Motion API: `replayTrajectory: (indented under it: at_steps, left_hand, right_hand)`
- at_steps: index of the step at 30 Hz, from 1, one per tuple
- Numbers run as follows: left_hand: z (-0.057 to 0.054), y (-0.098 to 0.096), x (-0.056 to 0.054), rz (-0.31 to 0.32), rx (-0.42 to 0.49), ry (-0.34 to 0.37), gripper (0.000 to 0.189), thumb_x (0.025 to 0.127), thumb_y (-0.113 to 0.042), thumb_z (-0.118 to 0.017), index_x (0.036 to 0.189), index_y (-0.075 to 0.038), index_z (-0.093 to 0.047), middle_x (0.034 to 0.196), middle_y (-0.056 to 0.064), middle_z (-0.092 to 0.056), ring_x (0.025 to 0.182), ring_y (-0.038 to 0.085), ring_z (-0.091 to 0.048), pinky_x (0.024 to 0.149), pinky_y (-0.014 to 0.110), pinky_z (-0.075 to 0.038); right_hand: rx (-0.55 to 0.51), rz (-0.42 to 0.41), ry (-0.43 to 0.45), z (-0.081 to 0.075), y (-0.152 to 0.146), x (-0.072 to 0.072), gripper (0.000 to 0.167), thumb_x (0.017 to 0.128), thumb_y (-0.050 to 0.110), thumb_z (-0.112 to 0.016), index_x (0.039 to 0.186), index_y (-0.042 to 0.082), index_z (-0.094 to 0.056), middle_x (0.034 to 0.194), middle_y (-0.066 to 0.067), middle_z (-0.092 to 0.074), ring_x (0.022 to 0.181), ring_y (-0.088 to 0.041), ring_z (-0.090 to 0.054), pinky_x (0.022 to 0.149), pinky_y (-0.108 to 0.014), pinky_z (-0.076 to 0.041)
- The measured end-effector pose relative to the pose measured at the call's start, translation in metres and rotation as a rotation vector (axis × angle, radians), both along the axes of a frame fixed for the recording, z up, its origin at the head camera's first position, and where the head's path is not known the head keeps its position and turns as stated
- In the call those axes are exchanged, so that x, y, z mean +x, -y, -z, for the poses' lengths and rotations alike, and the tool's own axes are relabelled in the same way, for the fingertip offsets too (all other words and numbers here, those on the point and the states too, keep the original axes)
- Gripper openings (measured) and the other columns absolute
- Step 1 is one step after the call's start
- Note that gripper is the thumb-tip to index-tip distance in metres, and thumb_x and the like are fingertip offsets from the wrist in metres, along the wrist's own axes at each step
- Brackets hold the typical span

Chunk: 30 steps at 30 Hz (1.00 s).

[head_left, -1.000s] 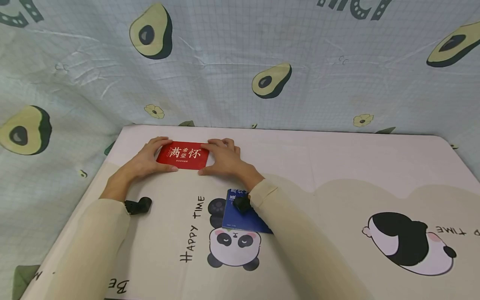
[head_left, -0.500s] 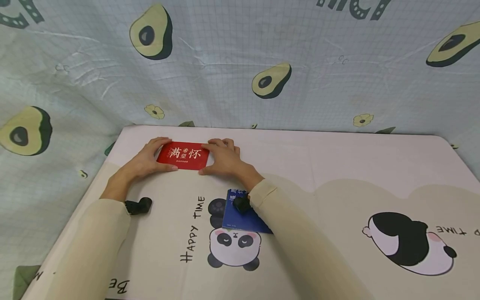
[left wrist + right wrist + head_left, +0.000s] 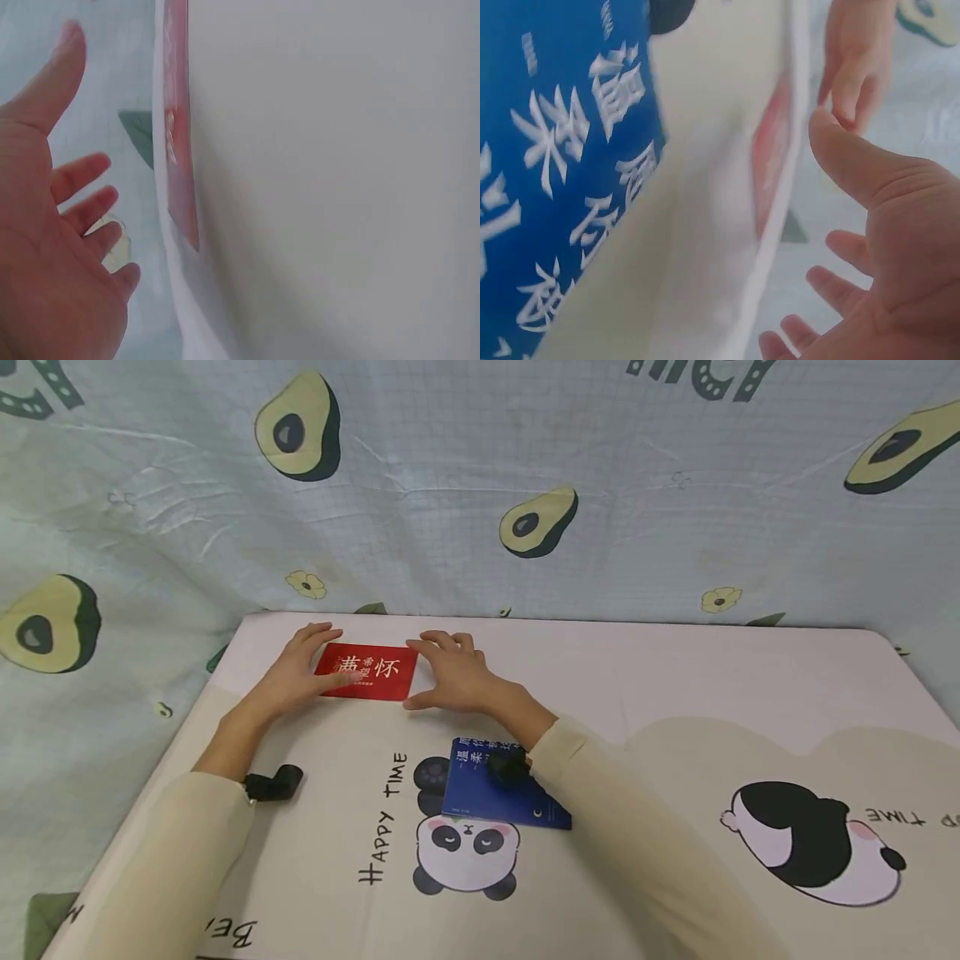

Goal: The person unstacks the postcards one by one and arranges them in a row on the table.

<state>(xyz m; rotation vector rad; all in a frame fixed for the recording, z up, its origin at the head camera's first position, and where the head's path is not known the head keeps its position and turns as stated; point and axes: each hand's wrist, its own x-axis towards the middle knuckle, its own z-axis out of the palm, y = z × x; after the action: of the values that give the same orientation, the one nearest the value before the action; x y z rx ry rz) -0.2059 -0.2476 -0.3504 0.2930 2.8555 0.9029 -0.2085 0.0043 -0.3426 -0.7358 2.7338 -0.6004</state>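
A thin red booklet (image 3: pixel 386 681) with white characters lies flat at the table's far left, in the head view. My left hand (image 3: pixel 288 674) is over its left end, thumb across the cover and fingers spread; the left wrist view shows this hand (image 3: pixel 60 247) apart from the booklet (image 3: pixel 178 135), gripping nothing. Beside the right end is my right hand (image 3: pixel 461 677), its thumb and fingers parted around a gap. A blue booklet (image 3: pixel 480 789) with white characters lies under my right wrist, partly hidden by the black wrist camera; it looms large in the right wrist view (image 3: pixel 562 97).
A pale cloth printed with pandas and words covers the table (image 3: pixel 675 693). Behind the far edge hangs a curtain (image 3: pixel 420 560) with avocado prints. The left table edge runs close beside my left arm.
Both hands have let go of the red booklet and lifted slightly. The right hand and forearm have shifted right, uncovering more of the blue booklet. The red booklet stays nearly in place.
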Motion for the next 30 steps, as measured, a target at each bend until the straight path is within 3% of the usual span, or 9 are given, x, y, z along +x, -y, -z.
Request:
replayTrajectory:
  at_steps: [7,16,23,30]
  left_hand:
    - [-0.012,-0.025,0.014,-0.024,0.052,-0.057,0.076,0.088,-0.041,-0.066,0.147,-0.004,-0.033,0.153,0.019,-0.023,0.138,0.039,-0.021,0.103,0.066,-0.026]
    - [-0.014,-0.045,0.04,0.026,0.168,-0.09,0.074,0.087,-0.038,-0.069,0.147,-0.01,-0.035,0.151,0.015,-0.029,0.138,0.036,-0.025,0.104,0.066,-0.023]
    - [-0.013,-0.06,0.063,0.083,0.141,-0.076,0.077,0.085,-0.04,-0.071,0.149,-0.018,-0.034,0.152,0.011,-0.031,0.139,0.034,-0.024,0.102,0.067,-0.025]
    - [-0.011,-0.078,0.081,0.149,0.186,-0.099,0.078,0.083,-0.034,-0.075,0.148,-0.019,-0.035,0.151,0.008,-0.033,0.139,0.032,-0.026,0.103,0.065,-0.027]
  right_hand:
    - [-0.089,-0.083,-0.048,-0.012,-0.011,0.024,0.085,0.079,0.052,-0.071,0.15,0.026,-0.032,0.153,-0.003,-0.028,0.138,-0.03,-0.02,0.107,-0.053,-0.028]
    - [-0.201,-0.133,-0.068,-0.012,-0.044,0.049,0.082,0.082,0.054,-0.068,0.149,0.024,-0.034,0.152,-0.003,-0.028,0.138,-0.023,-0.019,0.108,-0.05,-0.029]
    - [-0.283,-0.125,-0.087,-0.01,-0.077,0.069,0.081,0.083,0.053,-0.068,0.15,0.026,-0.031,0.153,0.0,-0.022,0.139,-0.018,-0.017,0.107,-0.048,-0.033]
    - [-0.278,-0.121,-0.078,-0.009,-0.098,0.089,0.08,0.083,0.055,-0.066,0.15,0.028,-0.031,0.154,0.002,-0.022,0.139,-0.017,-0.018,0.105,-0.049,-0.035]
